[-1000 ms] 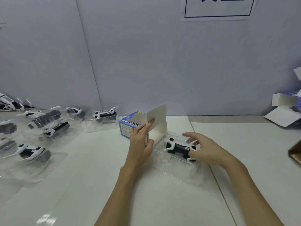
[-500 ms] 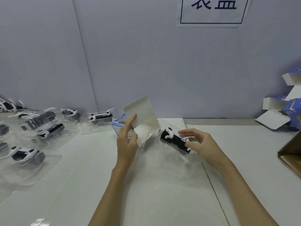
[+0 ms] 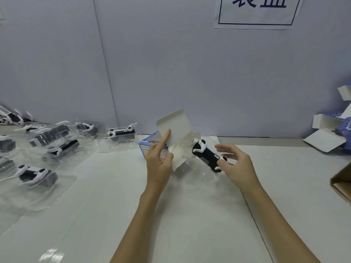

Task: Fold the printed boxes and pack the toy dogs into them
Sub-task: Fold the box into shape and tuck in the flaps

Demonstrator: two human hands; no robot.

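Two hands work near the tabletop's far edge: the left hand pinches the printed box's stiff flap open, the right hand grips the toy dog by its rear. The dog in its clear blister looks light, rigid and slippery, so holding its black body seems safest.

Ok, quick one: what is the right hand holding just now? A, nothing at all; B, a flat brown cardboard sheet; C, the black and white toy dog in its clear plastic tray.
C: the right hand grips the black and white toy dog in its clear tray, beside the open blue printed box.
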